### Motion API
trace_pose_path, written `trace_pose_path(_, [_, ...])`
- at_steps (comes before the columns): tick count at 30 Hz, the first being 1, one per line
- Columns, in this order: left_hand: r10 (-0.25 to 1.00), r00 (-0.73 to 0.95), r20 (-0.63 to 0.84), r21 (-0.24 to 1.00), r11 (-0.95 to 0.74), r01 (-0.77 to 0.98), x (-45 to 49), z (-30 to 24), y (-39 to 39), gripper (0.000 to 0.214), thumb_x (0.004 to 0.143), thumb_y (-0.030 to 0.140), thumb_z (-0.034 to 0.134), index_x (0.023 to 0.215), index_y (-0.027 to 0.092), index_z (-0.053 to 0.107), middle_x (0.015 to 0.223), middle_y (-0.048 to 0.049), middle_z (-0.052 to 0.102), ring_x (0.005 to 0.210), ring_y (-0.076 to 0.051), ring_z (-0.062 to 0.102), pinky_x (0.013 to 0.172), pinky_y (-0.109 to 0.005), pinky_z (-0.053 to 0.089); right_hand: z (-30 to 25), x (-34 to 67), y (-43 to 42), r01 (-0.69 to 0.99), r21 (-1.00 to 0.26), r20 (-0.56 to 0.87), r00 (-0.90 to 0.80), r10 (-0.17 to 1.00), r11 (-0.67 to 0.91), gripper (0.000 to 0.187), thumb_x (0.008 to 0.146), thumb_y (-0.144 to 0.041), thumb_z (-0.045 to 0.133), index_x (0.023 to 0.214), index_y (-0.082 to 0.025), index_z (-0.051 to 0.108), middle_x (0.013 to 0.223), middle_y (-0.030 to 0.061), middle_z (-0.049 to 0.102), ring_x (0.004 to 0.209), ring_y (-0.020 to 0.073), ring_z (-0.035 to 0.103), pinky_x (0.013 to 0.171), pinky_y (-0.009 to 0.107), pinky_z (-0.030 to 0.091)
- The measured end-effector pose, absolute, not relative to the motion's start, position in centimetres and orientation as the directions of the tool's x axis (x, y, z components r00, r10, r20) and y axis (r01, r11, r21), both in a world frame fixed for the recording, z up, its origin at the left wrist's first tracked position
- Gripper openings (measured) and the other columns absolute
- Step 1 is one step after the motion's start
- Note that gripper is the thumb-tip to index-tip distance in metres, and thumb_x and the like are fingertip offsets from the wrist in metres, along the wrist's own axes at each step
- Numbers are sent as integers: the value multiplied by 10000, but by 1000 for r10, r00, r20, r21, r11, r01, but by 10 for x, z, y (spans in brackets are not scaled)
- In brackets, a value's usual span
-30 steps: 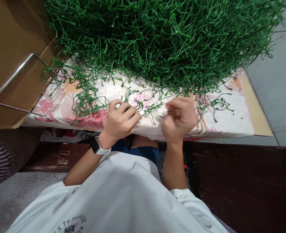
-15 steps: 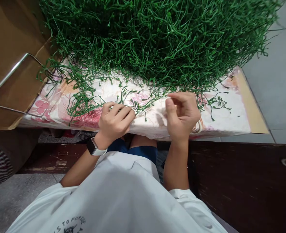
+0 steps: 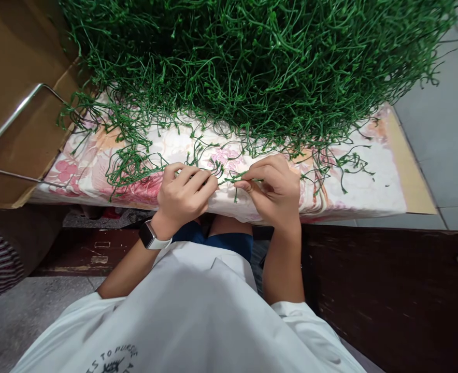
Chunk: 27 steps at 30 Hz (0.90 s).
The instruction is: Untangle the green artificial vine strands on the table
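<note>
My right hand [image 3: 277,190] pinches a green strand [image 3: 228,181], seemingly to steady it; at nine o'clock from there, my left hand [image 3: 186,191] curls over (fingertips hidden, grip I can't tell), the green pile [image 3: 252,67] handy at twelve.

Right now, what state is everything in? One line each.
Left hand: curled over green strands, fingertips hidden.
Right hand: thumb and fingers pinched together on the strands.
Green strands: held, bridging both hands.
Green heap: tangled, loose ends spilling onto the cloth.
Patterned cloth: spread out.
Metal wire frame: bent, partly out of view.
Watch: strapped on, screen dark.
</note>
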<state>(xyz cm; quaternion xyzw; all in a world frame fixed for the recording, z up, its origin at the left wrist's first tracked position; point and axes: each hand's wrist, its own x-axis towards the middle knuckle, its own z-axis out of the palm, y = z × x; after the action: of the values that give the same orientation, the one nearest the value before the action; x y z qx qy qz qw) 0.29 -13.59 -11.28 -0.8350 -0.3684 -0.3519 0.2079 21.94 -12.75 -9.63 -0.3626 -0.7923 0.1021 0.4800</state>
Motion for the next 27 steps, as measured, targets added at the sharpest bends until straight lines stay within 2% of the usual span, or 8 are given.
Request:
trace_pose_path(5, [447,485,752,-112,-638,762,6,-111,-135,164,908,79,601,826,209,657,873,5,805,787,-173,653,799,-397,398,-100,219,-127,449,-546,721,-177,669,707,176,908,-311,778,815,-219,660,758,2,641,751,172,595,690,336,457])
trace_pose_path(11, [436,500,748,-129,-644,754,8,-111,-133,135,904,92,626,830,199,662,857,3,799,783,-172,650,808,-404,401,-108,214,-125,553,-524,753,-54,656,647,183,903,-229,773,795,-221,625,762,-1,624,772,176,589,720,344,451])
trace_pose_path(16, [420,487,765,-109,-662,742,3,-115,-134,165,893,58,620,798,192,640,808,-6,780,786,-169,662,791,-405,399,-113,219,-120,412,-660,747,271,607,628,232,910,-276,772,776,-233,587,741,-9,529,703,165,553,628,317,418])
trace_pose_path(21, [417,485,769,-120,-650,750,3,-114,-134,155,891,70,623,807,198,645,837,4,792,776,-169,659,786,-404,411,-110,219,-119,388,-735,673,315,670,556,226,887,-280,800,775,-229,610,758,-3,551,680,164,545,605,322,422])
trace_pose_path(27, [409,490,770,-124,-658,743,6,-113,-133,121,883,84,646,827,190,641,839,-4,795,765,-173,665,783,-412,417,-111,215,-119,411,-736,677,458,577,538,285,849,-311,839,728,-227,595,719,-5,531,655,158,530,581,303,429])
